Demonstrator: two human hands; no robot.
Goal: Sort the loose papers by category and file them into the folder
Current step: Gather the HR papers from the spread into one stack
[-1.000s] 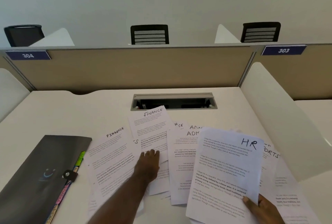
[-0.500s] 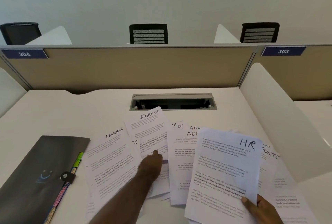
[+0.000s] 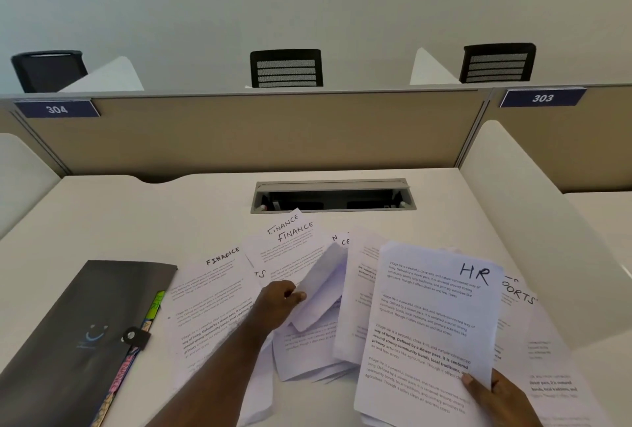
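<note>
On the white bench (image 3: pixel 102 221) loose papers (image 3: pixel 307 358) lie fanned between a dark grey folder (image 3: pixel 78 317), shut by its snap tab at the left, and the right hand (image 3: pixel 496 399); that hand pinches the lower edge of a sheaf topped by the HR sheet (image 3: pixel 434 317). Over the middle of the spread the left hand (image 3: pixel 278 303) grips a blank-backed sheet (image 3: pixel 321 289), lifting it off the pile; beyond it lie overlapping FINANCE sheets (image 3: pixel 290 238), another FINANCE sheet (image 3: pixel 212 296) beside the folder.
</note>
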